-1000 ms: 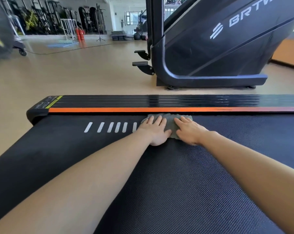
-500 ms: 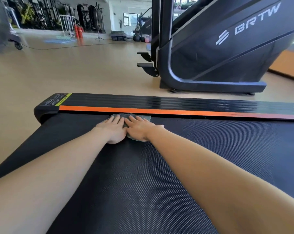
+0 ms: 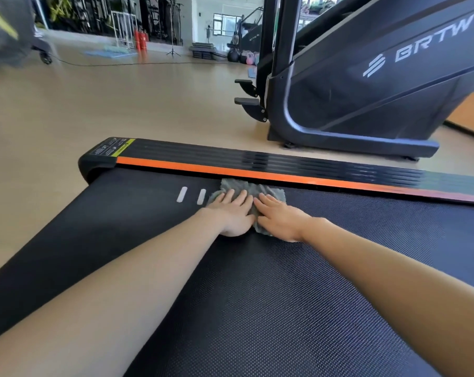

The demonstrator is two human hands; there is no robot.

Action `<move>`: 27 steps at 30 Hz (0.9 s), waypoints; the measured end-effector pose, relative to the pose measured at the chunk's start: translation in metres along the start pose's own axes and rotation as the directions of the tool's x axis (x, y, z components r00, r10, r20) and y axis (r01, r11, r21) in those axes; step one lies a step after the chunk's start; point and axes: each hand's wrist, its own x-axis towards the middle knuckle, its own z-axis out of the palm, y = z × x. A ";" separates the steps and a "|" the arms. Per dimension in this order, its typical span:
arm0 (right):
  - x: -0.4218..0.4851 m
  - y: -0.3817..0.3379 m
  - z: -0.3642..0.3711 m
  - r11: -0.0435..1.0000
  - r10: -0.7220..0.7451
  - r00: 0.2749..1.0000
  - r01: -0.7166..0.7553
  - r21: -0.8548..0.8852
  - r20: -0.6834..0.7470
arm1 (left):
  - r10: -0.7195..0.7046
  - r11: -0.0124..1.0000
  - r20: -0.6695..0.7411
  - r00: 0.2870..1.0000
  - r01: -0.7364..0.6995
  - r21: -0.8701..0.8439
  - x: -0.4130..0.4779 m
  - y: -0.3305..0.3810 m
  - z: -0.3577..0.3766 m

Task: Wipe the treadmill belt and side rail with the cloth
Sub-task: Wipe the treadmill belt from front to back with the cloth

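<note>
Both hands are pressing down side by side on the grey cloth [image 3: 253, 187], left hand [image 3: 231, 214] beside right hand [image 3: 280, 221]. The grip on each is spread flat, fingers straight, nothing pinched. The cloth is lying bunched at the far edge of the belt [image 3: 257, 308], reaching right up to the orange stripe [image 3: 189, 165] of the side rail [image 3: 298, 160]; whether it is actually touching there, I cannot tell.

That rail is running long across the view, left to right, just beyond the fingertips, so the cloth is sitting between palms and rail. I'm reading the rail pass as a short push forward and up, then a sweep along that long axis. The left hand is lying nearer the rail's capped end, just beside two white marks [image 3: 191, 195]; the right is facing the longer run.
</note>
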 end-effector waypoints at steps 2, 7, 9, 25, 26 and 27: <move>-0.021 -0.004 0.006 0.999 -0.023 0.999 0.024 -0.033 0.035 | 0.044 0.999 0.003 0.999 -0.044 -0.001 -0.023 0.009 0.008; -0.070 -0.028 0.017 0.990 -0.109 0.990 0.116 -0.085 0.088 | 0.102 0.994 0.006 0.995 -0.102 0.036 -0.089 0.015 0.026; -0.087 -0.046 0.024 0.983 -0.152 0.984 0.161 -0.092 0.096 | 0.105 0.992 0.034 0.994 -0.107 0.061 -0.117 0.011 0.030; 0.037 -0.106 0.014 0.988 -0.128 0.991 0.125 -0.091 -0.029 | -0.153 0.988 0.041 0.987 0.151 0.044 -0.071 -0.094 0.009; 0.048 -0.104 0.011 0.990 -0.113 0.993 0.110 -0.082 -0.028 | -0.157 0.987 0.044 0.987 0.155 0.044 -0.062 -0.098 0.006; 0.056 -0.102 0.009 0.992 -0.100 0.995 0.098 -0.074 -0.028 | -0.159 0.987 0.044 0.986 0.158 0.042 -0.054 -0.099 0.003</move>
